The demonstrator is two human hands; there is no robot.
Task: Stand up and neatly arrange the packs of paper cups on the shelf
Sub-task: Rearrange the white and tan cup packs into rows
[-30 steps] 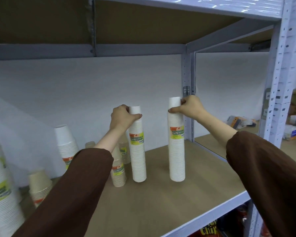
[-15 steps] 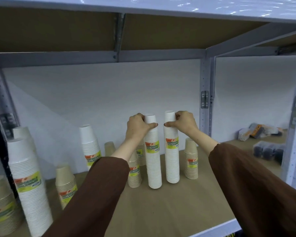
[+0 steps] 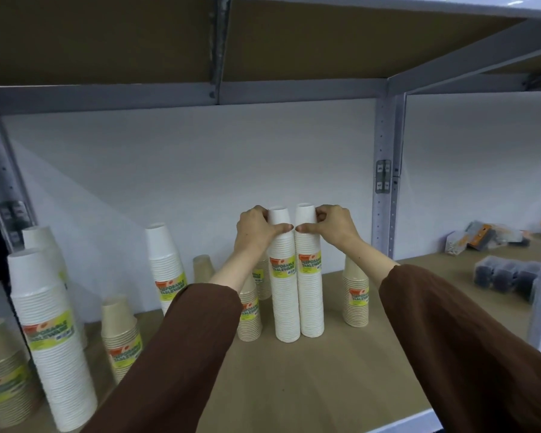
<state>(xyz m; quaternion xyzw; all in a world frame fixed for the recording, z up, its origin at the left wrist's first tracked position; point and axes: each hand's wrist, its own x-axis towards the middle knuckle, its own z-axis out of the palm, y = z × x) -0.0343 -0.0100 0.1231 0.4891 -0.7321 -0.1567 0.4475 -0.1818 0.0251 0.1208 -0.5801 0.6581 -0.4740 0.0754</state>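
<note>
Two tall white packs of paper cups stand upright and side by side, touching, in the middle of the wooden shelf. My left hand grips the top of the left white pack. My right hand grips the top of the right white pack. My thumbs nearly meet in front of the two packs. A short tan pack stands just right of them, and another short tan pack stands just left, partly behind my left arm.
Several more cup packs stand at the left: a tall white pack, a white pack at the back, and tan packs. A grey upright post bounds the bay at the right; small packaged goods lie beyond it.
My hands have brought the two white packs together from well apart until they touch. The view has shifted left, and more packs at the left now show.
</note>
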